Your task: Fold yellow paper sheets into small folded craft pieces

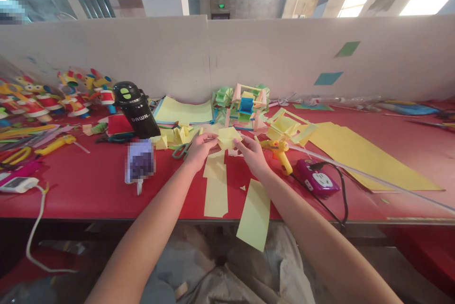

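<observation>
Both hands, left hand (199,148) and right hand (251,154), pinch a small pale-yellow folded paper piece (228,137) above the red tabletop (88,185), mid-depth from its near edge; folding seems underway; the next crease likely needs firm fingertip pressure; cut yellow paper strips (215,185) lie beneath.

Both hands meet at the middle of the table (88,185), the left hand (197,150) and the right hand (251,153) pinching a folded paper piece (228,136) between them, with paper strips (215,185) lying just before them and one strip (254,214) hanging over the table's near edge. Left of the hands lie scissors (182,150), and further left stands a bottle (137,109) with paper figures (46,95) behind it. Right of the hands lie a glue gun (280,151), then a power socket (318,178) and large paper sheets (359,155); a paper wheel model (246,105) stands behind, near the partition wall (284,58).
</observation>
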Tool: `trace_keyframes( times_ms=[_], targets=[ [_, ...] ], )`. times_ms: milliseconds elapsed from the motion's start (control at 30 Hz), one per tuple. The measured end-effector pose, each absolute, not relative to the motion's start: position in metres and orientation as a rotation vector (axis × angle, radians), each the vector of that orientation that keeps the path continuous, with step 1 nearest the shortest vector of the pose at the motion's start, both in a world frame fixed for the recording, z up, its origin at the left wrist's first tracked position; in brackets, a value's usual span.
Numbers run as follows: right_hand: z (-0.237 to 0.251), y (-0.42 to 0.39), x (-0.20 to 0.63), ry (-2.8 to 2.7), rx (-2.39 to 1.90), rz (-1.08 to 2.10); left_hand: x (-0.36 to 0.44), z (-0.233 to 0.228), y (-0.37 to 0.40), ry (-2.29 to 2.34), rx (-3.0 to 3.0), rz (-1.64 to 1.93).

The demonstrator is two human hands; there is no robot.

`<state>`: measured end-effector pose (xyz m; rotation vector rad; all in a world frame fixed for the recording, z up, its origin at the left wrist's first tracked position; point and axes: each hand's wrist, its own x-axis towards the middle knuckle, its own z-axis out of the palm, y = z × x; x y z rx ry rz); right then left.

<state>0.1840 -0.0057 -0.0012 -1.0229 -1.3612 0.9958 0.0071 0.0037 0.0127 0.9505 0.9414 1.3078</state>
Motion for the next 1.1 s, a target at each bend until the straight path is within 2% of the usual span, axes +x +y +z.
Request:
trace_keyframes(
  times_ms=[200,300,600,800,1100],
  targets=[
    [-0.004,-0.002,0.186,-1.346,-0.972,0.969,0.004,0.014,0.003,0.926,0.950,1.177],
    [-0.005,-0.001,0.186,-1.319,-0.947,1.049,0.003,0.016,0.002,0.858,0.930,1.121],
    [-0.003,-0.003,0.182,-1.242,-0.906,1.262,0.006,0.014,0.000,1.045,1.036,1.119],
    [-0.003,-0.006,0.181,-1.283,-0.882,1.340,0.006,0.011,-0.004,0.904,1.225,0.938],
    [0.000,-0.005,0.184,-1.259,-0.906,1.121,0.005,0.005,0.009,1.077,1.037,1.283]
  ],
)
